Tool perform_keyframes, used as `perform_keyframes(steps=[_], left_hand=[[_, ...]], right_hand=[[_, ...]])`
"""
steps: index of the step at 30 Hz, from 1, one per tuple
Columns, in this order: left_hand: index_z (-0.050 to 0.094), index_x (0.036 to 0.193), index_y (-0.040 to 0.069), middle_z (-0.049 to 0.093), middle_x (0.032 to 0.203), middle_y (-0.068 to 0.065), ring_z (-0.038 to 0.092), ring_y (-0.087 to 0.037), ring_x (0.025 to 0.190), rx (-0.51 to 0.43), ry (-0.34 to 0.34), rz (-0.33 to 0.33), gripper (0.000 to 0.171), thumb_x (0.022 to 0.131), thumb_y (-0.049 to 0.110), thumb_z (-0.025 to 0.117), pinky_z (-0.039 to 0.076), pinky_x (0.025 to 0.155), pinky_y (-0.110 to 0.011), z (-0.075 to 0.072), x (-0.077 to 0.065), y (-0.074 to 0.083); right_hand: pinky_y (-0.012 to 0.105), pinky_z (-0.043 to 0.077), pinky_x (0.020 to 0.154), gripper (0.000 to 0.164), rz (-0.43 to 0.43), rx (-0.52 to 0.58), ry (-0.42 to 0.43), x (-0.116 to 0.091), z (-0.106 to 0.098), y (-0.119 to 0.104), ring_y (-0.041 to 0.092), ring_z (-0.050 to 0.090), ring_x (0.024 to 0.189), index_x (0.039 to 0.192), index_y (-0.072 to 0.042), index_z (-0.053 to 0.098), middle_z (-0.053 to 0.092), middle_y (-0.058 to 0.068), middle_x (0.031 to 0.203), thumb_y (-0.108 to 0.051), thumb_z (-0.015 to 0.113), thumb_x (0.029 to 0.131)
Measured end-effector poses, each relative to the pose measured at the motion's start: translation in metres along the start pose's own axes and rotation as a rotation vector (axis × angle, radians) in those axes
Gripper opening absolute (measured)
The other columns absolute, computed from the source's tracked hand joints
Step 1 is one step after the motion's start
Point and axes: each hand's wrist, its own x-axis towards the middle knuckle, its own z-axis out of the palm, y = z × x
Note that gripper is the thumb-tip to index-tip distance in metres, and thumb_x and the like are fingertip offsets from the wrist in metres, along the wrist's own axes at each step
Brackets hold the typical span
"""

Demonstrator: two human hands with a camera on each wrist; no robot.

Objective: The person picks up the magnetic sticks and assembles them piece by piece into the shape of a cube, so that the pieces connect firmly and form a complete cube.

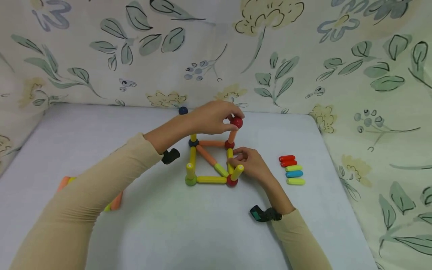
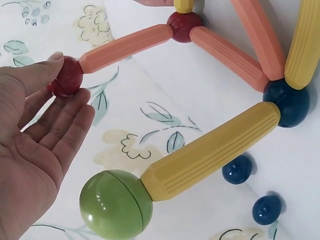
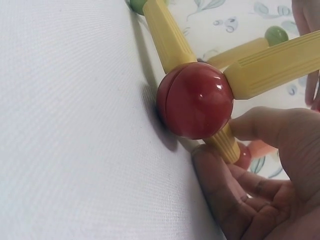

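My left hand (image 1: pixel 216 117) pinches a red ball (image 2: pixel 69 76) between thumb and fingers. The ball sits on the end of an orange rod (image 2: pixel 125 48) that stands up from another red ball (image 1: pixel 229 144). With thumb and fingers my right hand (image 1: pixel 251 163) grips the yellow rod (image 3: pixel 222 142) along the right side of the structure. This rod runs to the near red ball (image 3: pixel 200 100). The structure is a four-sided base with a diagonal and several upright rods. A green ball (image 2: pixel 116 205) tops the far-left upright; my left arm hides it in the head view.
Several short red, yellow-green and blue rods (image 1: pixel 294 174) lie in a column at the right. Orange and yellow rods (image 1: pixel 116 201) lie partly hidden under the left forearm. Loose blue balls (image 2: pixel 236 169) rest behind the structure. Floral fabric (image 1: pixel 209 52) hangs beyond the table.
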Motion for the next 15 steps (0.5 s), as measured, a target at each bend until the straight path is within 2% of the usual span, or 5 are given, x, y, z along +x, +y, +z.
perform_keyframes(steps=[4,10,15], left_hand=[[0.065,0.142,0.008,0.068,0.134,-0.004,0.064,-0.016,0.118,0.008,0.002,-0.013,0.041,0.104,0.021,0.071,0.052,0.104,-0.031,0.001,-0.002,0.0],[0.062,0.146,0.011,0.067,0.138,-0.003,0.062,-0.017,0.121,0.068,0.0,-0.017,0.047,0.103,0.025,0.072,0.051,0.106,-0.032,-0.002,-0.004,0.006],[0.061,0.148,0.013,0.062,0.148,-0.003,0.057,-0.018,0.134,0.096,0.005,-0.017,0.051,0.103,0.034,0.071,0.047,0.114,-0.036,-0.008,-0.009,0.011]], right_hand=[[0.028,0.053,0.076,0.049,-0.004,-0.003,0.005,0.0,0.002,-0.001,0.023,0.063,0.086,0.13,-0.003,0.067,0.073,0.011,0.102,-0.036,0.076,0.096],[0.028,0.054,0.076,0.046,-0.017,-0.032,0.032,-0.002,0.002,-0.004,0.024,0.065,0.085,0.128,-0.002,0.068,0.074,0.011,0.101,-0.034,0.077,0.096],[0.027,0.055,0.077,0.047,-0.009,-0.04,0.028,-0.001,0.002,-0.004,0.023,0.066,0.086,0.129,-0.001,0.067,0.075,0.012,0.103,-0.034,0.076,0.096]])
